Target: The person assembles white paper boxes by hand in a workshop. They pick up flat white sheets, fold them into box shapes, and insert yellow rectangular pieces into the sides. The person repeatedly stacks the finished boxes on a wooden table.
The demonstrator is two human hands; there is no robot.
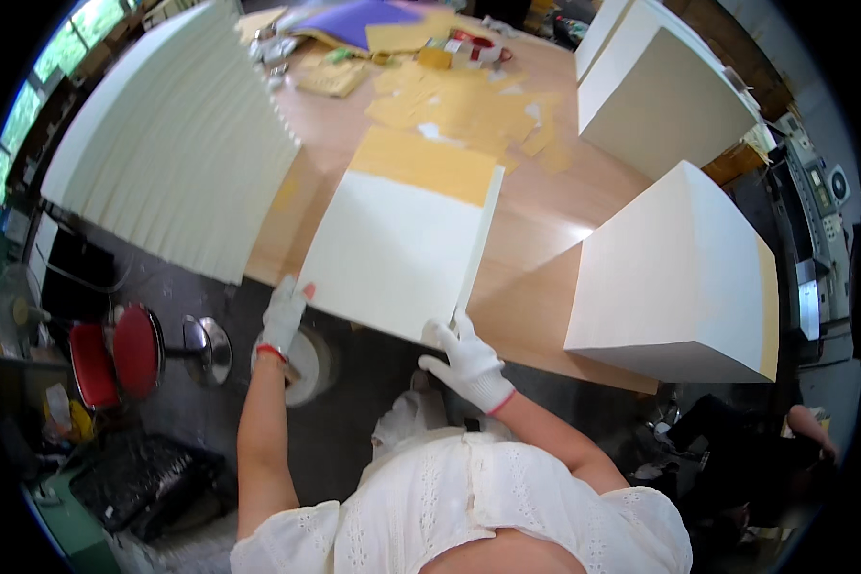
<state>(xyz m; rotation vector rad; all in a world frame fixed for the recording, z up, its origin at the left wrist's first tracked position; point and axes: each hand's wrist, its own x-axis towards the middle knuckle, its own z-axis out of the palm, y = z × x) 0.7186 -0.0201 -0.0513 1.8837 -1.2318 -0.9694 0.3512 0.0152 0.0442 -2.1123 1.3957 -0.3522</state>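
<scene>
A flat white rectangular stack or board (397,244) lies on the table in front of me, with a yellow strip (426,165) across its far end. My left hand (282,320), in a white glove with a red cuff, is at the near left corner, fingers stretched out and the bare-looking thumb tip against the edge. At the near right corner my right hand (471,365), gloved likewise, has its fingers spread, the fingertips touching the corner and the thumb apart. Whether the white piece is one board or several sheets, I cannot tell.
A tall stack of white sheets (182,143) stands on the table's left. White blocks of stacked sheets (641,277) sit at right and far right. Yellow paper pieces (459,105) lie scattered behind. A red stool (137,351) and a white bucket (314,368) are below; someone sits at lower right.
</scene>
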